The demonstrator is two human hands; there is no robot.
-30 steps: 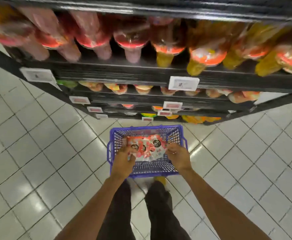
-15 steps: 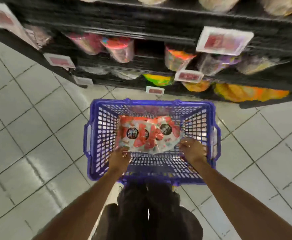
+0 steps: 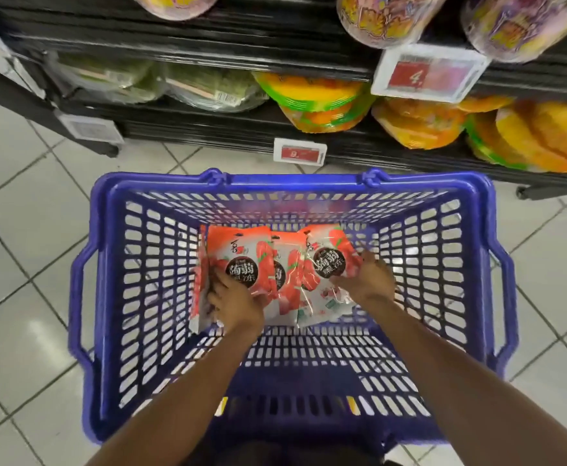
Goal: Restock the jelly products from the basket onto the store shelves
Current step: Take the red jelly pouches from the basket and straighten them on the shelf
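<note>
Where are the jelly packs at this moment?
Head view: the jelly packs lie mid-frame on the floor of the basket, toward its far wall. The left hand holds their left side, the right hand their right side.

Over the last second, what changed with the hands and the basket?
The left hand and right hand moved forward from the near edge onto the jelly packets; the left grips the left ones, the right pinches the rightmost. Packets stay in the basket, on the floor before the shelves.
</note>
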